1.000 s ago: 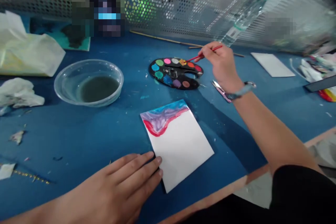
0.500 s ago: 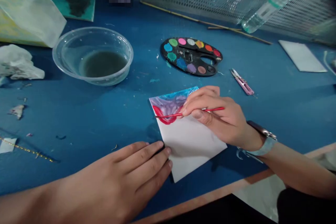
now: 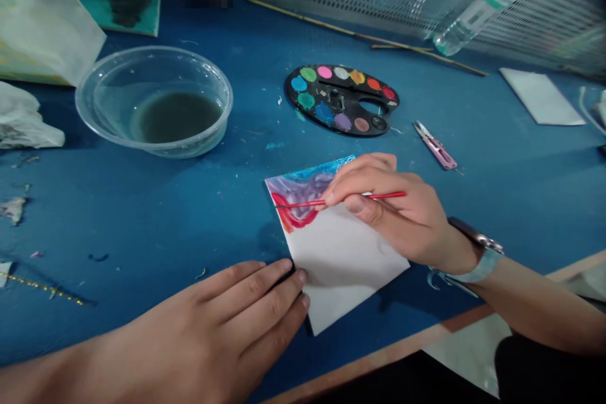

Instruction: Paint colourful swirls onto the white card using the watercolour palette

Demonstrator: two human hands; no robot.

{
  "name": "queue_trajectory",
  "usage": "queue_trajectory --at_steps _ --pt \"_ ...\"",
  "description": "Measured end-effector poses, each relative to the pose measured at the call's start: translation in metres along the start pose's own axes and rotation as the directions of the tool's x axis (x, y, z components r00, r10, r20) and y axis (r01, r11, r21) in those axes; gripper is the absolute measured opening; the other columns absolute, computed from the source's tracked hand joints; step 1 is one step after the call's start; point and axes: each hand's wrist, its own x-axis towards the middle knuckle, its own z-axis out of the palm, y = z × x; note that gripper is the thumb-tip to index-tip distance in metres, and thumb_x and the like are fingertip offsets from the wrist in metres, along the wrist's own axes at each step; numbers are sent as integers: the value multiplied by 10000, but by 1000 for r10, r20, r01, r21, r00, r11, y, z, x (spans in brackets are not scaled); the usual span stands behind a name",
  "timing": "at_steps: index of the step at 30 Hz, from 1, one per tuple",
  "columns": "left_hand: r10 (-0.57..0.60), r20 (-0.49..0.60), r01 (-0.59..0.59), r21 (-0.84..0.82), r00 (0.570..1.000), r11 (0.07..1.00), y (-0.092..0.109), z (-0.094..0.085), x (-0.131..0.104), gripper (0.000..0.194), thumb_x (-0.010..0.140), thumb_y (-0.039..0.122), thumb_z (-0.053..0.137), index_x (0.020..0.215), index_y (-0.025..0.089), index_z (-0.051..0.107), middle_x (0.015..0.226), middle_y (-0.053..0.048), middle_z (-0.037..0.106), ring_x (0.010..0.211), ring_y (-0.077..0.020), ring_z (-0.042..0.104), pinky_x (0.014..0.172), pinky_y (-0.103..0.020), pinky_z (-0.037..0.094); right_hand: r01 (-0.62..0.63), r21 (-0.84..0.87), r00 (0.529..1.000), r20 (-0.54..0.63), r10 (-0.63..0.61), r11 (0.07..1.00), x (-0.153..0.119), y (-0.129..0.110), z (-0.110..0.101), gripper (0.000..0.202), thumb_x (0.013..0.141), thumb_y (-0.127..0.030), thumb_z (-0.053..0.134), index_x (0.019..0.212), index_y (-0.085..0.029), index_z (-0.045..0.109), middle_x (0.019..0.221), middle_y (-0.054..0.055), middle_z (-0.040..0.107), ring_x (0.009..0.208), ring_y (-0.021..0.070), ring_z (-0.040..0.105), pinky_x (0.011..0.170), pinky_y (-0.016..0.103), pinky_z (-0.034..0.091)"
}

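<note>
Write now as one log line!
right hand: holds red paintbrush over partly painted panel | left hand: at panel edge | palette: beyond panel

Holding a red paintbrush (image 3: 303,204) in the right hand (image 3: 400,211), tip at the red band (image 3: 303,223) on a partly painted canvas (image 3: 343,268); resting the left hand (image 3: 230,325) against the canvas's left edge. Facing, on a blue bench (image 3: 189,214), a black palette (image 3: 341,101) beyond the canvas and a bowl (image 3: 110,101) of dark liquid (image 3: 180,117) beyond and left of it.
</note>
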Motion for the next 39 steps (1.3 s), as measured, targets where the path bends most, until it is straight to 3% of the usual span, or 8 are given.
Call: queue_trajectory --at_steps 12,17,19,22,25,29,32,39 --pt "9 17 -9 32 1000 999 -3 -1 -2 549 1030 359 628 1543 187 536 1637 -5 469 1486 -224 384 1342 -358 26 -2 34 995 95 -2 999 -2 -2 -5 180 1045 -204 526 939 -252 663 939 -33 787 925 172 694 907 425 354" --pt "34 21 -36 91 999 995 -5 -3 0 484 1069 366 551 1525 202 560 1628 0 479 1469 -214 419 1342 -355 50 2 -11 999 33 -2 1000 -2 -6 -7 223 1051 -237 519 889 -248 672 891 -34 783 875 173 691 901 435 354" --pt "37 8 -38 117 999 992 -5 0 -2 493 1078 384 525 1543 219 541 1635 -6 471 1497 -211 405 1336 -346 141 16 -43 996 -90 -20 999 0 1 -15 249 1052 -264 531 861 -254 691 863 -30 779 876 181 699 925 440 376" --pt "25 -43 -19 138 999 990 -7 6 -6 528 1070 426 528 1567 247 512 1640 -7 468 1516 -207 401 1319 -327 223 -6 -88 931 -365 -26 996 12 29 -39 246 1037 -326 579 859 -274 740 881 -14 782 905 198 714 950 434 443" --pt "60 -12 -57 170 998 984 -10 10 -8 523 1076 424 517 1570 251 508 1638 -10 472 1515 -201 410 1319 -318 220 -54 -75 856 -517 7 996 30 75 -72 231 991 -385 636 810 -277 728 779 -13 748 792 189 711 858 395 526" --pt "52 -88 -35 179 995 983 -11 13 -8 488 1081 414 511 1539 251 546 1627 -5 488 1536 -202 385 1333 -337 191 -121 -92 837 -545 52 988 56 131 -100 303 968 -517 637 816 -263 702 840 16 750 862 199 725 913 392 563" --pt "66 -58 -54 190 996 980 -11 14 -7 500 1074 429 531 1535 238 550 1650 -1 458 1548 -198 364 1342 -342 167 -200 -76 854 -502 136 977 74 156 -106 286 973 -504 638 848 -256 706 864 21 763 916 205 739 995 412 553" --pt "38 -85 -22 184 996 983 -10 19 -9 495 1055 403 581 1524 248 561 1666 2 433 1571 -199 323 1344 -341 163 -238 -62 870 -457 184 969 93 169 -110 265 994 -401 611 790 -244 675 763 13 742 845 204 756 972 421 569"
